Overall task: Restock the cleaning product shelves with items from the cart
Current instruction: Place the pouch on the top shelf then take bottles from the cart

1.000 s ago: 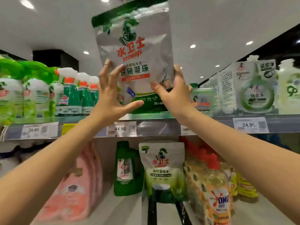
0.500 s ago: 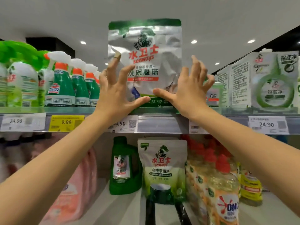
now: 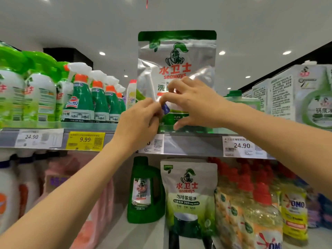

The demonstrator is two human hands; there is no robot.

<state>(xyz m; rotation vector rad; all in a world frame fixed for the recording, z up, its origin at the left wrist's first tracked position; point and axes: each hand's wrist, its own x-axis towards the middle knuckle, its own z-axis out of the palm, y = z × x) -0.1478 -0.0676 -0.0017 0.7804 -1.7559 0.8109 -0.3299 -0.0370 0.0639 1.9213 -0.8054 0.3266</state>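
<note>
Silver pouch (image 3: 177,56) stands upright, left hand (image 3: 140,121) pinching and right hand (image 3: 195,105) gripping its front.

The silver pouch (image 3: 177,56) before me is of shiny foil-like film, wrinkled and full of bright reflections, while the green-white pouch (image 3: 188,191) below it looks more matt. Left of the silver pouch the spray bottles (image 3: 79,103) are of glossy, smooth plastic, and right of it the boxes (image 3: 294,94) look like matt cardboard. Just under it I see the shelf edge (image 3: 192,144), smooth and grey like metal, with paper price labels (image 3: 85,141).
</note>
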